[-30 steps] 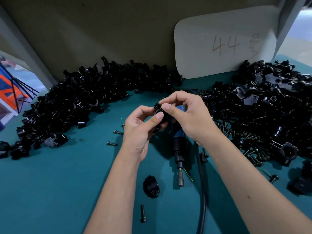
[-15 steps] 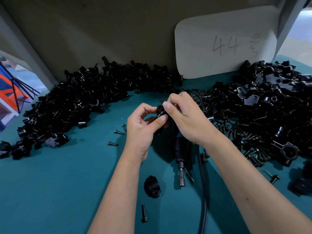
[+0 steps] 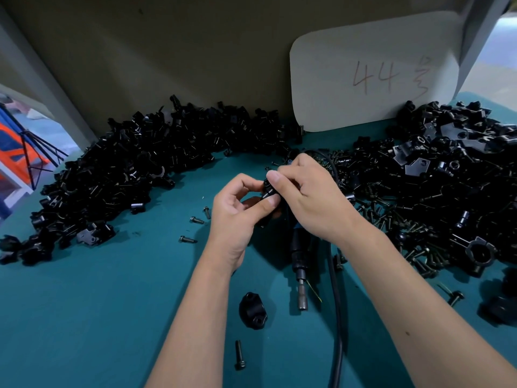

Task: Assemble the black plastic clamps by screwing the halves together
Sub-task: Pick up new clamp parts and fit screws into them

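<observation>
Both hands, the left hand [image 3: 235,208] and right hand [image 3: 307,197], pinch one small black plastic clamp piece [image 3: 268,189] together above the teal surface [image 3: 98,303]. Heaps of black plastic parts [image 3: 140,163] crowd ten through three o'clock. Open teal room lies toward seven o'clock, beside a loose black clamp half [image 3: 251,310] at six.

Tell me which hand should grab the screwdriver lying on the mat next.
Right, probably. The screwdriver lies directly under the right hand, cord beside that forearm. The left hand grips the clamp piece and could keep holding it.
</observation>
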Action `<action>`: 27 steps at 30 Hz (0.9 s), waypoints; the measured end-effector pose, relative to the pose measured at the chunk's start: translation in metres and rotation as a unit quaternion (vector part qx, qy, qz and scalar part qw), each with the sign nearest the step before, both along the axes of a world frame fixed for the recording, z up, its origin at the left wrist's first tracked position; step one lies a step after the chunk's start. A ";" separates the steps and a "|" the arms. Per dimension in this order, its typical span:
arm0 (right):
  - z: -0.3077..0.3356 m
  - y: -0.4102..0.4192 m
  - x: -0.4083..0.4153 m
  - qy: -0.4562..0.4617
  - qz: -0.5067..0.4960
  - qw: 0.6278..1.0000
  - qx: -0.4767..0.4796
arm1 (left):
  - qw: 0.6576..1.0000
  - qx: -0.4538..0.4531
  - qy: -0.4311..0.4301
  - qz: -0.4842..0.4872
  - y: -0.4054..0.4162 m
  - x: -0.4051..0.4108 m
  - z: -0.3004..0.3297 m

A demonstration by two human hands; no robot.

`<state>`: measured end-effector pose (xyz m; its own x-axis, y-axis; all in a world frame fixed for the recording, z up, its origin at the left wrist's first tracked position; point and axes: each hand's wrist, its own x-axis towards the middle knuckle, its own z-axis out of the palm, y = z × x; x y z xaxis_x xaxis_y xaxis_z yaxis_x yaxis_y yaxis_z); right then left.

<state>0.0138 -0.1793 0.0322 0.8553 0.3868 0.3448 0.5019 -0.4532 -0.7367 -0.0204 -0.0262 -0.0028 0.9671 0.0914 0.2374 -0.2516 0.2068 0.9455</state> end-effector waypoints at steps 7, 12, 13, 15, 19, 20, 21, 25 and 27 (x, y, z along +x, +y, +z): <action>-0.003 -0.006 0.004 -0.036 -0.024 0.998 -0.051 | 1.000 -0.005 0.001 0.015 0.000 0.002 -0.002; -0.010 -0.007 0.006 -0.042 0.003 0.998 -0.040 | 1.000 0.013 0.005 0.015 -0.001 0.004 -0.004; -0.010 -0.006 0.007 -0.039 -0.001 0.999 -0.036 | 1.000 0.019 0.004 0.015 -0.001 0.003 -0.005; -0.010 -0.006 0.008 -0.037 -0.020 0.999 -0.034 | 0.999 0.030 0.000 0.011 -0.002 0.003 -0.005; -0.009 -0.006 0.007 -0.058 -0.043 0.997 -0.036 | 1.000 0.027 -0.001 0.015 -0.004 0.003 -0.003; -0.011 -0.006 0.007 -0.058 -0.035 0.997 -0.037 | 1.000 0.022 0.000 0.020 -0.004 0.003 -0.004; -0.012 -0.007 0.008 -0.057 -0.025 0.997 -0.038 | 1.000 0.020 0.001 0.024 -0.003 0.003 -0.004; -0.011 -0.006 0.010 -0.058 -0.048 0.996 -0.036 | 0.999 0.048 -0.002 0.017 -0.005 0.003 -0.005; -0.010 -0.007 0.010 -0.072 -0.051 0.995 -0.036 | 0.999 0.045 -0.004 0.017 -0.006 0.003 -0.004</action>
<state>0.0236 -0.1861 0.0220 0.8353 0.3281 0.4412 0.5483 -0.5558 -0.6248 -0.0172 -0.0321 -0.0069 0.9618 0.1016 0.2544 -0.2651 0.1114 0.9578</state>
